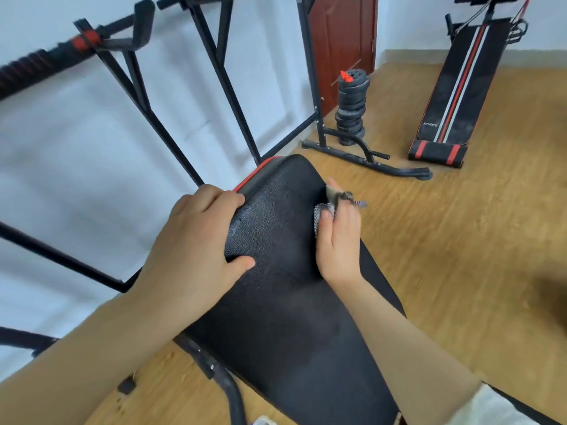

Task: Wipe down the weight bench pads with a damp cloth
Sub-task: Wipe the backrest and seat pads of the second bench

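Your left hand (199, 237) grips the bench pad (276, 302) by its left edge, so the cloth (322, 210) pinched in your right hand (339, 240) may miss that strip.

A black bench pad (276, 286) with a pebbled, leather-like cover runs from the lower right up toward the centre. Its rounded far end is trimmed with a red strip (255, 175) along the left edge, and the cover shows a faint sheen near that edge. A small crumpled cloth (328, 208), grey and white in a fine checked weave and blurred, sits at the pad's right edge close to the far end. It is bunched between the fingers of the right hand (339, 243), which holds it against the pad's side. The left hand (196, 237) grips the pad's left edge opposite.
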